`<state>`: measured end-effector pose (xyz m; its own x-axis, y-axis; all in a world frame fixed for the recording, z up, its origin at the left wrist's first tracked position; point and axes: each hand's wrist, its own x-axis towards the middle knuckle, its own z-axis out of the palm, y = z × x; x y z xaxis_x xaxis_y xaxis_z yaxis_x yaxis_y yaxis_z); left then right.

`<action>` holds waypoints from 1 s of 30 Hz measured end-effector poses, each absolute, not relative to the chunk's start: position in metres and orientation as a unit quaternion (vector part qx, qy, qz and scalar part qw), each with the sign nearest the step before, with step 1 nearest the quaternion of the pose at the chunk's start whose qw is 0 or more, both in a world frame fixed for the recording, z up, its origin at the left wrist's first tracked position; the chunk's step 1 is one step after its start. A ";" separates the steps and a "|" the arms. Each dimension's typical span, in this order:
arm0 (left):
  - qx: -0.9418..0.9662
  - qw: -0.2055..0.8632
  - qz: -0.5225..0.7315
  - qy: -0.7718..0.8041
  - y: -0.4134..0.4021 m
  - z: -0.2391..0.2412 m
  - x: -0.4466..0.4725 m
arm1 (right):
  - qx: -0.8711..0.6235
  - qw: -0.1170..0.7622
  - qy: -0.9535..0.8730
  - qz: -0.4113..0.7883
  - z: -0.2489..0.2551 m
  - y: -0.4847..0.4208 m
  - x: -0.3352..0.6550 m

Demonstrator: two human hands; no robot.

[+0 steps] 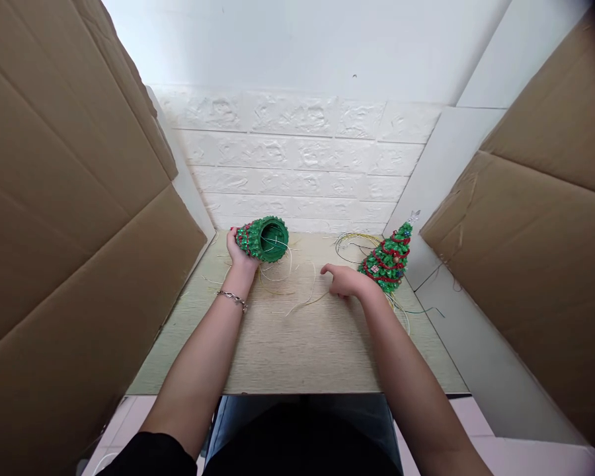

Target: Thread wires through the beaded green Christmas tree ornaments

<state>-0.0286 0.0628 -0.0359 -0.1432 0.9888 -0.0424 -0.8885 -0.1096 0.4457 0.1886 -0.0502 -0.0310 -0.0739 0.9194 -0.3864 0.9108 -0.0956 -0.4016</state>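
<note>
My left hand (pixel 238 253) is wrapped round a green Christmas tree figurine (pixel 250 243) decorated with red garland. It is tipped on its side, its hollow base facing me, and thin wires (pixel 291 264) come out of the opening. Over the table, my right hand (pixel 346 280) has its index finger stretched out and the other fingers partly curled beneath. Loose thin wires (pixel 307 302) lie just left of it, one running up to its lower fingers; no grip on it is visible. Beside that hand, a second Christmas tree figurine (pixel 389 261) leans right, a clear star (pixel 414 216) on its tip.
More coiled yellow, white and black wires (pixel 350 239) lie at the back of the wooden table (pixel 297 360). From under the right tree, wires (pixel 419 309) trail out. Cardboard panels (pixel 79 165) flank both sides, and a white brick-pattern wall (pixel 297 155) stands behind.
</note>
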 end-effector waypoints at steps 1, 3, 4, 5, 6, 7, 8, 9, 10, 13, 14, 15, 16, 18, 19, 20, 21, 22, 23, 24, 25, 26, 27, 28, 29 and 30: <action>0.136 0.642 0.731 0.186 0.063 -0.037 -0.028 | -0.685 0.022 -0.676 0.271 -0.031 -0.050 0.189; 0.143 0.651 0.721 0.188 0.063 -0.039 -0.027 | -0.691 0.044 -0.680 0.241 -0.027 -0.051 0.188; 0.146 0.658 0.713 0.193 0.063 -0.039 -0.026 | -0.691 0.056 -0.682 0.231 -0.024 -0.052 0.188; 0.147 0.663 0.706 0.200 0.062 -0.040 -0.025 | -0.689 0.070 -0.684 0.227 -0.021 -0.054 0.188; 0.148 0.666 0.701 0.208 0.062 -0.040 -0.024 | -0.685 0.092 -0.687 0.223 -0.017 -0.055 0.188; 0.147 0.666 0.699 0.217 0.061 -0.040 -0.023 | -0.680 0.116 -0.688 0.225 -0.013 -0.057 0.188; 0.146 0.664 0.698 0.224 0.061 -0.039 -0.022 | -0.673 0.138 -0.688 0.232 -0.010 -0.059 0.188; 0.144 0.659 0.701 0.231 0.060 -0.037 -0.021 | -0.671 0.152 -0.686 0.238 -0.009 -0.059 0.188; 0.140 0.655 0.703 0.241 0.059 -0.036 -0.020 | -0.672 0.160 -0.682 0.239 -0.008 -0.060 0.189; 0.124 0.644 0.702 0.277 0.055 -0.031 -0.018 | -0.697 0.159 -0.667 0.211 -0.011 -0.057 0.190; 0.123 0.646 0.696 0.289 0.054 -0.030 -0.018 | -0.704 0.158 -0.662 0.200 -0.013 -0.055 0.189; 0.123 0.652 0.684 0.302 0.054 -0.030 -0.018 | -0.708 0.159 -0.661 0.193 -0.015 -0.054 0.188; 0.124 0.659 0.673 0.313 0.053 -0.030 -0.018 | -0.707 0.164 -0.662 0.189 -0.018 -0.053 0.186; 0.121 0.671 0.652 0.332 0.053 -0.031 -0.019 | -0.696 0.189 -0.668 0.183 -0.021 -0.050 0.182; 0.117 0.676 0.645 0.337 0.053 -0.031 -0.019 | -0.689 0.209 -0.671 0.179 -0.023 -0.050 0.179; 0.111 0.680 0.641 0.338 0.053 -0.031 -0.019 | -0.683 0.231 -0.671 0.175 -0.025 -0.049 0.176; 0.107 0.685 0.638 0.336 0.053 -0.030 -0.019 | -0.678 0.254 -0.668 0.172 -0.028 -0.048 0.173; 0.102 0.686 0.636 0.337 0.053 -0.029 -0.019 | -0.673 0.276 -0.664 0.173 -0.031 -0.048 0.170; 0.096 0.683 0.640 0.339 0.053 -0.028 -0.020 | -0.670 0.296 -0.657 0.178 -0.034 -0.047 0.167; 0.089 0.678 0.643 0.345 0.053 -0.027 -0.021 | -0.668 0.312 -0.649 0.186 -0.038 -0.046 0.164; 0.086 0.670 0.648 0.352 0.052 -0.026 -0.022 | -0.668 0.323 -0.641 0.198 -0.043 -0.046 0.160; 0.094 0.672 0.646 0.351 0.052 -0.026 -0.024 | -0.669 0.331 -0.632 0.210 -0.047 -0.045 0.157; 0.097 0.677 0.639 0.351 0.052 -0.027 -0.025 | -0.670 0.336 -0.623 0.223 -0.051 -0.045 0.155; 0.100 0.688 0.633 0.341 0.052 -0.028 -0.027 | -0.668 0.345 -0.616 0.235 -0.054 -0.045 0.153; 0.100 0.698 0.628 0.329 0.053 -0.030 -0.029 | -0.665 0.355 -0.609 0.246 -0.056 -0.045 0.151; 0.099 0.707 0.625 0.317 0.053 -0.032 -0.030 | -0.662 0.367 -0.601 0.255 -0.058 -0.045 0.150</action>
<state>-0.0298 0.0531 -0.0320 0.0185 0.9459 -0.3240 -0.8197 0.1998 0.5367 0.1503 -0.0452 -0.0579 0.1465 0.9838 0.1033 0.6094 -0.0075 -0.7928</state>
